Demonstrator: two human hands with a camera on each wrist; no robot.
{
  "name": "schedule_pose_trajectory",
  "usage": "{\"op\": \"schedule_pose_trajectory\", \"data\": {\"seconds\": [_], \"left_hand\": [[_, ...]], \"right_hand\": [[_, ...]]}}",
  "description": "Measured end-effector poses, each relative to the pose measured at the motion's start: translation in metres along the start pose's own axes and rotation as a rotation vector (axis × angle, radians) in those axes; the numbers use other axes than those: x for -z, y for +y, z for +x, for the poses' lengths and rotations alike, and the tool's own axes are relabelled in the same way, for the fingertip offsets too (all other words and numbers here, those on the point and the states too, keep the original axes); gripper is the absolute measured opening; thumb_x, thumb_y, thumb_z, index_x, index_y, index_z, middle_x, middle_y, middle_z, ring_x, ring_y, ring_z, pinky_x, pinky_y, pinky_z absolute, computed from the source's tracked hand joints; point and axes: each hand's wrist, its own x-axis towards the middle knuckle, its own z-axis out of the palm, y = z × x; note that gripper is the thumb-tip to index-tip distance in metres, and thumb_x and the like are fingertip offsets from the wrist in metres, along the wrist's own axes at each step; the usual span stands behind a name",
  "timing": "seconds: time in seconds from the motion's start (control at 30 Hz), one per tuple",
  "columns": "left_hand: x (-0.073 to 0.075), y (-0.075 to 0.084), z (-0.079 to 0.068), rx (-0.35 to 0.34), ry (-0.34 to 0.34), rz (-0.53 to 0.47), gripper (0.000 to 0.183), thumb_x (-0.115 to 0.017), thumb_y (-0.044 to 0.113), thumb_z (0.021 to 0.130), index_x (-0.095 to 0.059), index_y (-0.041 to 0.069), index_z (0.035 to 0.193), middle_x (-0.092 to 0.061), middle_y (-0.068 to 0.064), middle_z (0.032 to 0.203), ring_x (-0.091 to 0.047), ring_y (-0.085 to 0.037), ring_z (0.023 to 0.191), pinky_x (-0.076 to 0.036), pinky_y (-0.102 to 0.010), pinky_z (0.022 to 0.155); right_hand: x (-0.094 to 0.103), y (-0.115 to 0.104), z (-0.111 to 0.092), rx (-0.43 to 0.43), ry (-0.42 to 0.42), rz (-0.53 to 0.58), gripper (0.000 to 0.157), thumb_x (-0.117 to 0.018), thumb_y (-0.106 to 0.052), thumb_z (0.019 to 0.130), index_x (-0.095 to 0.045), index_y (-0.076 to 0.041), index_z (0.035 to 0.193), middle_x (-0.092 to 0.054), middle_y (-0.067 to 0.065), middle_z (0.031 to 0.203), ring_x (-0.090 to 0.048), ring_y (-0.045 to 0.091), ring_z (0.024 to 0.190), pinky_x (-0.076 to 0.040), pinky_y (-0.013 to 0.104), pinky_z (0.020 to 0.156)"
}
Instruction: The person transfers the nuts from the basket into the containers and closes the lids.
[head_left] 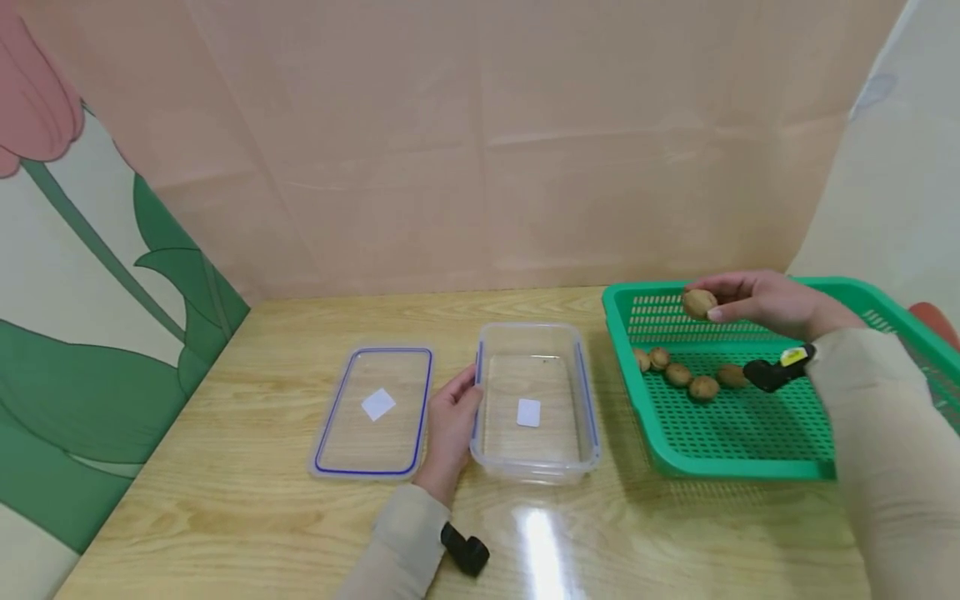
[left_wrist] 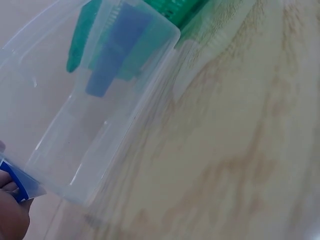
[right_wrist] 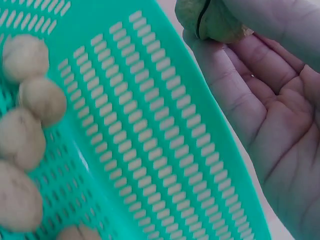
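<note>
In the head view, my right hand point(head_left: 783, 304) pinches a walnut point(head_left: 699, 304) between thumb and fingertips, above the far left part of a green plastic basket point(head_left: 738, 467). The right wrist view shows the same walnut point(right_wrist: 215, 20), its seam facing the camera. Several walnuts point(head_left: 703, 389) lie on the basket floor below. My left hand point(head_left: 448, 429) grips the left edge of a clear plastic container point(head_left: 589, 408), which stands uncovered with a white square label inside. In the left wrist view, fingers touch its blue-edged side; the rest of that hand is out of frame.
A clear lid point(head_left: 375, 446) with a blue seal and a white square label lies flat left of the container. The wooden table point(head_left: 247, 500) meets a pinkish-brown backdrop. Something red point(head_left: 936, 323) shows beyond the basket's right side.
</note>
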Motion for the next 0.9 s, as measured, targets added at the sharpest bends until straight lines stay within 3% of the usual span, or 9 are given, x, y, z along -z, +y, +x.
{"op": "schedule_pose_trajectory", "data": {"seconds": [0.17,0.4,0.67,0.9], "left_hand": [[-0.001,0.0,-0.001,-0.001,0.013,0.002,0.034,-0.058,0.001,0.083,-0.064,0.005,0.116,-0.062,-0.016,0.118,-0.06,-0.028,0.105,-0.054,-0.024,0.081],[-0.002,0.001,0.0,0.001,0.018,0.011,0.034,-0.059,0.003,0.083,-0.064,0.006,0.116,-0.063,-0.014,0.118,-0.06,-0.027,0.106,-0.053,-0.025,0.084],[-0.002,0.001,-0.001,0.004,0.009,0.01,0.033,-0.058,0.002,0.083,-0.064,0.005,0.116,-0.063,-0.013,0.119,-0.059,-0.026,0.107,-0.053,-0.026,0.086],[-0.003,0.002,-0.002,-0.001,0.009,0.017,0.034,-0.058,0.004,0.084,-0.063,0.006,0.117,-0.062,-0.011,0.12,-0.058,-0.026,0.109,-0.052,-0.027,0.088]], "right_hand": [[-0.008,-0.019,0.01,0.073,-0.056,0.039,0.042,-0.054,-0.004,0.091,-0.047,-0.003,0.133,-0.063,-0.015,0.112,-0.057,0.0,0.103,-0.045,0.011,0.084],[-0.022,-0.04,0.031,0.296,-0.195,0.166,0.042,-0.049,0.011,0.088,-0.051,-0.003,0.128,-0.066,-0.005,0.11,-0.061,0.007,0.1,-0.051,0.019,0.084],[-0.044,-0.068,0.05,0.33,-0.294,0.156,0.042,-0.051,0.007,0.089,-0.049,-0.002,0.13,-0.064,-0.003,0.113,-0.06,0.009,0.101,-0.051,0.022,0.087],[-0.063,-0.085,0.064,0.434,-0.399,0.18,0.043,-0.052,0.009,0.087,-0.05,-0.004,0.129,-0.063,-0.002,0.114,-0.059,0.01,0.099,-0.052,0.023,0.084]]}}
